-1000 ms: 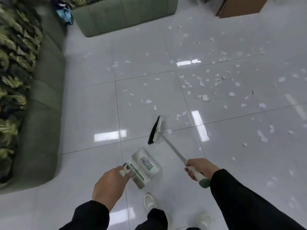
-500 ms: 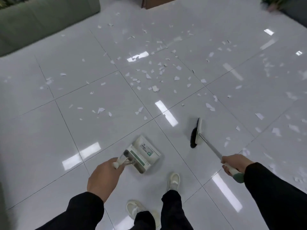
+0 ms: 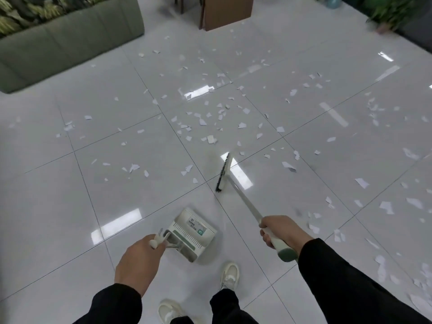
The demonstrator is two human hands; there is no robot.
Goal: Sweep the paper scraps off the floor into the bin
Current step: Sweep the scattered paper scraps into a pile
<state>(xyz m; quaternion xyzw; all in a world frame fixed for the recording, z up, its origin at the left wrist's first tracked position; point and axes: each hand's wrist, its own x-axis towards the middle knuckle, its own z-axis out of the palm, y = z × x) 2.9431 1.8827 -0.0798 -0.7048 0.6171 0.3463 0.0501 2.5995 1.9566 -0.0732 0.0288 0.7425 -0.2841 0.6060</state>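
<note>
Several white paper scraps (image 3: 211, 139) lie scattered over the glossy white tiled floor (image 3: 117, 190), thickest in the middle and at the right. My left hand (image 3: 138, 263) grips the handle of a white and green dustpan (image 3: 192, 232), which hangs low in front of my feet. My right hand (image 3: 280, 232) grips the pale handle of a broom; the broom's black-bristled head (image 3: 223, 173) is down by the floor ahead of me, near a tile joint. No bin is in view.
A green sofa (image 3: 70, 43) with leafy plants behind it stands at the back left. A brown cabinet (image 3: 226, 12) is at the back centre, and a potted plant (image 3: 395, 12) at the back right. My two white shoes (image 3: 230, 275) are below the dustpan.
My view has swung back left, so the sofa fills more of the back left. The broom head has shifted left and further forward, toward the middle scraps. Both hands keep their grips.
</note>
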